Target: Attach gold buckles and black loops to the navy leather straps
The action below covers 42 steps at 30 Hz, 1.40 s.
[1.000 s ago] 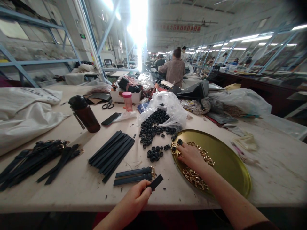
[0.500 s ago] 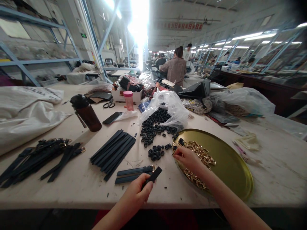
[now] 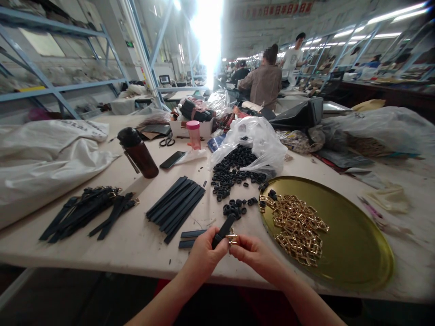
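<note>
One black strap [image 3: 223, 232] in left hand [image 3: 205, 251], fingers [image 3: 217, 246] closed, gold buckle [image 3: 232, 237] pinched by right hand [image 3: 254, 254]

Two hands [image 3: 231, 249] hold one strip [image 3: 222, 231] and one buckle [image 3: 232, 237] just left of the single tray [image 3: 356, 244], which carries dozens of buckles [image 3: 299, 228]. Left of the tray lie two straps [image 3: 192, 239], a stack of roughly eight strips [image 3: 176, 209], and a tangle of straps [image 3: 88, 213] too bunched to count. Farther left stand one flask [image 3: 137, 153], one phone [image 3: 172, 159], one pair of scissors [image 3: 166, 142] and one pink cup [image 3: 193, 133]. Beyond the tray, dozens of rings [image 3: 234, 174] spill from one clear bag [image 3: 261, 145].
</note>
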Available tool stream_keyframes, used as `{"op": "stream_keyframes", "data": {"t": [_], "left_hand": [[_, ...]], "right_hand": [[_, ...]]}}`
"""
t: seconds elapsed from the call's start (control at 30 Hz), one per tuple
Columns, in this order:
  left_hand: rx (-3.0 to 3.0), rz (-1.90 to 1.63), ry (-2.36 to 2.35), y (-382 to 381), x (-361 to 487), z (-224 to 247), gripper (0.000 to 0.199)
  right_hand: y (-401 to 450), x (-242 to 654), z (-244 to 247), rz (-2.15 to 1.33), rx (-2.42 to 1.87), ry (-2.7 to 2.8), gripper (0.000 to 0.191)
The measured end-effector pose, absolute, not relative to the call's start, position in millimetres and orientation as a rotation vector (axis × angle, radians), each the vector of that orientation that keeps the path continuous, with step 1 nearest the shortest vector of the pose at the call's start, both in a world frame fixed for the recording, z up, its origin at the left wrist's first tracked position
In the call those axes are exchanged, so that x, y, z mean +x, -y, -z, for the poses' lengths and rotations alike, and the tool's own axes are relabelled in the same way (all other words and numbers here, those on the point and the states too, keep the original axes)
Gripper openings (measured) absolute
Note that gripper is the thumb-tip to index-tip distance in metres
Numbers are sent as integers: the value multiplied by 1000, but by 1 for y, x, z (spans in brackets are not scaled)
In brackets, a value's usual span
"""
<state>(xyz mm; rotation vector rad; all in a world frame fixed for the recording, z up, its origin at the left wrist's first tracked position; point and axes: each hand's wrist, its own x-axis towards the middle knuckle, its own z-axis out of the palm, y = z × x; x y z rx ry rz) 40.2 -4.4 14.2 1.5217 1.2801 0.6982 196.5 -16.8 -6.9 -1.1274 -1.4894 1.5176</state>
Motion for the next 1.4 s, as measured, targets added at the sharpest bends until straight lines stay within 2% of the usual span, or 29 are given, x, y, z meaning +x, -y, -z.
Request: {"op": "stream_keyframes", "data": {"t": [0.1, 0.33, 0.5, 0.63, 0.73, 0.93, 1.23, 1.4], "left_hand": [[1515, -650, -1302, 3, 40, -12, 19], [1544, -569, -1342, 6, 40, -15, 14], [1630, -547, -1313, 8, 36, -16, 13], [1619, -527, -1212, 11, 28, -16, 23], [1552, -511, -1187, 14, 21, -13, 31], [1734, -452, -1125, 18, 17, -17, 25], [1905, -333, -1196, 19, 16, -20, 24], [1811, -349, -1108, 21, 20, -20, 22]], "right_hand": [[21, 197, 11, -1438, -1152, 1467, 24], [26, 182, 26, -1585, -1089, 1018, 40], [28, 179, 21, -1543, -1059, 951, 36], [29, 183, 18, -1522, -1097, 899, 30], [30, 183, 18, -1565, -1082, 604, 30], [40, 171, 17, -1745, -950, 29, 37], [48, 163, 16, -1677, -946, 119, 30], [53, 157, 27, -1452, -1138, 603, 26]]}}
